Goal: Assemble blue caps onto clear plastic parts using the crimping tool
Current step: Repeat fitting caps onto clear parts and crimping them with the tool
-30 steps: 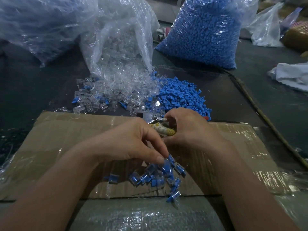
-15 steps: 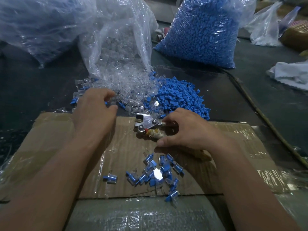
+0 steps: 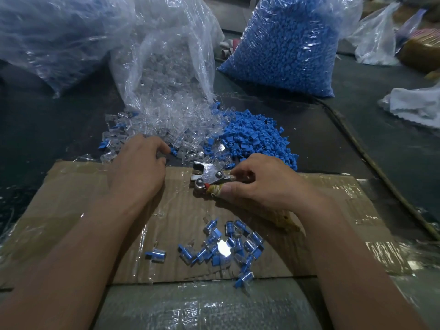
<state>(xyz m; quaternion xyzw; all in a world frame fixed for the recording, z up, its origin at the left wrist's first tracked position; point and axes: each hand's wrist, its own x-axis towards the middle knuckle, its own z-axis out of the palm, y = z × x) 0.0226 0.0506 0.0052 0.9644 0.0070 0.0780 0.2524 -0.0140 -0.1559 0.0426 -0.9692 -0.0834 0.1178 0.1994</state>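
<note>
The crimping tool lies at the far edge of the taped cardboard sheet, metal jaws pointing left and standing apart, with nothing visible between them. The right hand is closed around its wrapped handles, thumb pressed on the near handle. The left hand lies left of the tool, fingers curled down over the near fringe of the loose clear plastic parts; whether it holds one cannot be told. Those clear parts spill from an open clear bag beyond the tool. A loose heap of blue caps sits just beyond and right of the tool, touching the clear pile. Nearer than the tool, a cluster of assembled pieces lies on the cardboard, with one piece apart to its left and some at the sheet's near edge. Bare cardboard lies open to the left of the cluster and to the right of the right wrist. A full bag of blue caps stands far beyond the tool. A white cloth lies far right. No readable writing or label shows.
</note>
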